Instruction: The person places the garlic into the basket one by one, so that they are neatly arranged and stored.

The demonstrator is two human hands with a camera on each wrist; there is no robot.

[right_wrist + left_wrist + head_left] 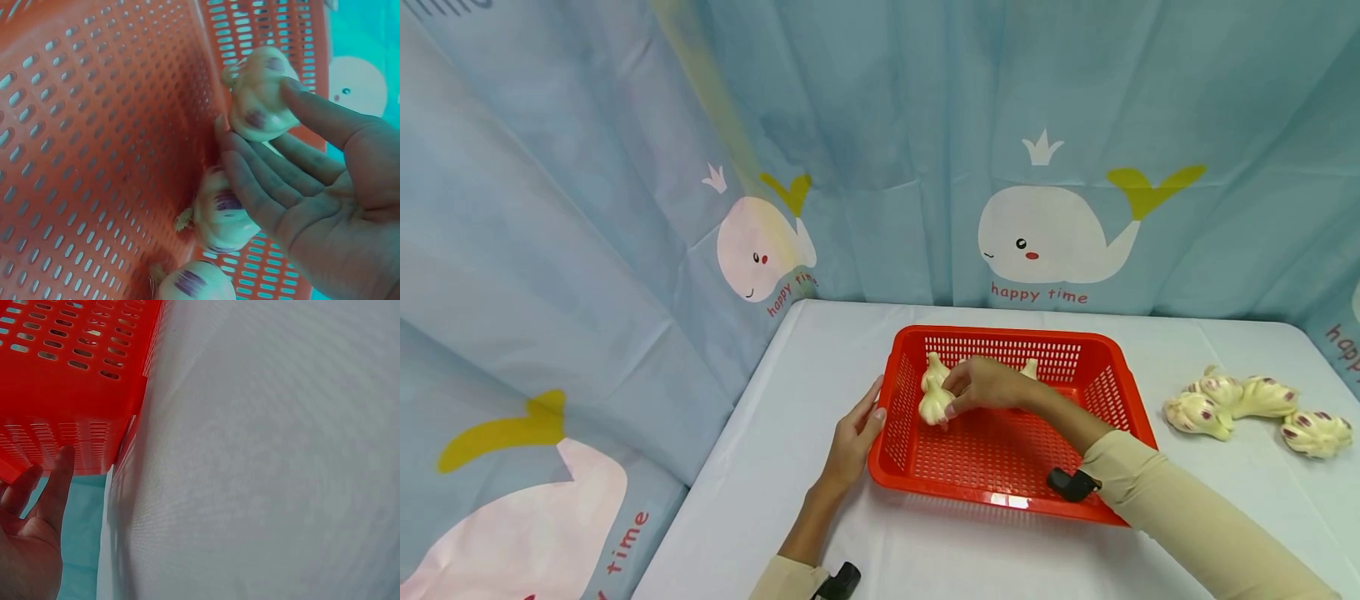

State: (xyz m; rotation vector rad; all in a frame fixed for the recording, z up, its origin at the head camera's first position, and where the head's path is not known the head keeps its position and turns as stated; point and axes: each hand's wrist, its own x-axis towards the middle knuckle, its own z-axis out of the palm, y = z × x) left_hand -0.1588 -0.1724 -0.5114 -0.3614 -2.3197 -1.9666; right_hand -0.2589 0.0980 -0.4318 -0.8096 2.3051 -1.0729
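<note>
The right hand (988, 385) pinches a garlic bulb (935, 406) between thumb and fingers, inside the red perforated plastic basket (955, 492). Just beyond that pinch lies a second bulb (934, 372); a third (1030, 368) shows past the knuckles. Left of the grip, the left hand (848, 446) rests straight, parted fingers against the basket's side. Well to its right, four loose bulbs (1265, 397) lie on the white tabletop (760, 467).

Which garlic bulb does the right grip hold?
The frontmost garlic bulb in the red basket, pinched by the right grip. Other basket bulbs sit farther back; the outside bulbs lie on the white table.
</note>
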